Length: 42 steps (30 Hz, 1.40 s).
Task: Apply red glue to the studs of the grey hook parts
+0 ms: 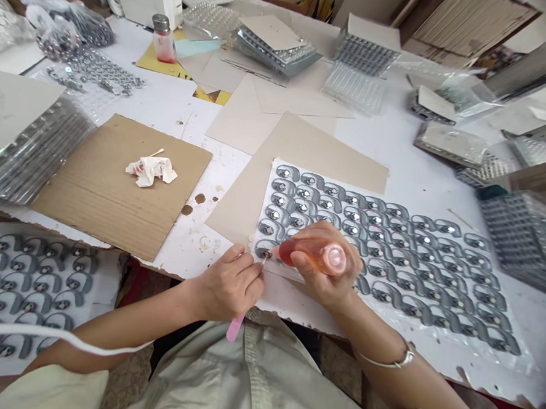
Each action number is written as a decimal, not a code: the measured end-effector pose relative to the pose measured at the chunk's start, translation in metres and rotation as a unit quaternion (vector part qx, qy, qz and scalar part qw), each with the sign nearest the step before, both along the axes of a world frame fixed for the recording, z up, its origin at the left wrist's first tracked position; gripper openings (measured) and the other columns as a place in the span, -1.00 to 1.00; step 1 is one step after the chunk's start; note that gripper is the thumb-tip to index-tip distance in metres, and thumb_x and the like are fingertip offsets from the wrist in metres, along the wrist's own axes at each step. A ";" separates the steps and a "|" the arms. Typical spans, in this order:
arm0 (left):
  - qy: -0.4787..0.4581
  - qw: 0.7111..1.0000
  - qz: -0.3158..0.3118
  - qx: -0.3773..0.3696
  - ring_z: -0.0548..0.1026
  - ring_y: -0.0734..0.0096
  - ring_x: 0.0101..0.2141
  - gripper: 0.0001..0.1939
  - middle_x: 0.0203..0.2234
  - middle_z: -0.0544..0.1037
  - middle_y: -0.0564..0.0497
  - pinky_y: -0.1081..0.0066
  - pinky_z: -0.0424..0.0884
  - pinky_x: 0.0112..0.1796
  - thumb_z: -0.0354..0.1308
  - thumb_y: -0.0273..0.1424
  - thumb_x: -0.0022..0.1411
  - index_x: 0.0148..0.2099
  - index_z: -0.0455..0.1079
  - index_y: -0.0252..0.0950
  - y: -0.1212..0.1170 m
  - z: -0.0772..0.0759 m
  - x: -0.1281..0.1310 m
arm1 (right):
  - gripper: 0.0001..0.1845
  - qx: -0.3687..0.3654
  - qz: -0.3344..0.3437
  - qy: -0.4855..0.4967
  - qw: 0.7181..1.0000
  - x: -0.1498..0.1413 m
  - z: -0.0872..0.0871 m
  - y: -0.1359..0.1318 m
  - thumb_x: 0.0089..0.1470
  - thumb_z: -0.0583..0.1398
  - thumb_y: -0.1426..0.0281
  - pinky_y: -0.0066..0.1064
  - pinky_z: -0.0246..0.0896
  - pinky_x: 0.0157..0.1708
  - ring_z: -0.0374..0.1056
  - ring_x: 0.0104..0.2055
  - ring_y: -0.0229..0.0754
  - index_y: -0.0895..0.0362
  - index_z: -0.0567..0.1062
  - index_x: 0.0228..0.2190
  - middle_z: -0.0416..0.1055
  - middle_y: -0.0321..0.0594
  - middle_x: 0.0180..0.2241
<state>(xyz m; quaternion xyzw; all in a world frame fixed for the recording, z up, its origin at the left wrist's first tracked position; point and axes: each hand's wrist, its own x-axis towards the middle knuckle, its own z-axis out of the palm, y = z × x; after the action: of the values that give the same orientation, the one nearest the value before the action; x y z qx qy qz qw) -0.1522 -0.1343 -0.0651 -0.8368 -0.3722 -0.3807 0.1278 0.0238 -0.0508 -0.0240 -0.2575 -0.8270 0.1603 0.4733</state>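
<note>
My right hand is wrapped round a squeeze bottle of red liquid. The bottle is tilted, its nozzle at a silvery curved metal piece on the near left corner of the sheet. Closed beside it, my left hand grips a pink-handled stick. A thin pale tip pokes out of these fingers towards the same piece; whether it belongs to the pink handle I cannot tell. Rows of similar curved pieces, each with a shiny round centre, cover the white sheet under my right hand.
Left of my hands, brown cardboard bears a crumpled, red-stained tissue and a cotton swab. Farther back stands a metal-capped jar with red liquid. Stacked trays line the right; another sheet of pieces lies lower left.
</note>
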 end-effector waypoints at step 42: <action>-0.006 1.000 -0.011 0.000 0.35 0.33 -0.43 -0.92 -0.40 0.54 -0.14 0.24 0.31 -0.31 0.07 -0.60 0.16 -0.37 0.35 -0.40 0.001 0.002 -0.001 | -0.82 0.037 -0.011 -0.002 0.999 0.009 0.000 -0.005 0.05 0.26 0.35 -0.35 0.29 -0.49 0.33 -0.46 -0.21 0.14 0.41 -0.30 0.41 -0.24 -0.46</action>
<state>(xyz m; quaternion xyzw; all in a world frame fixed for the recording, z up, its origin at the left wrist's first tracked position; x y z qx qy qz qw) -0.1533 -0.1328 -0.0633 -0.8383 -0.3641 -0.3872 0.1215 0.0326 -0.0553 -0.0242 -0.2496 -0.8306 0.1234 0.4823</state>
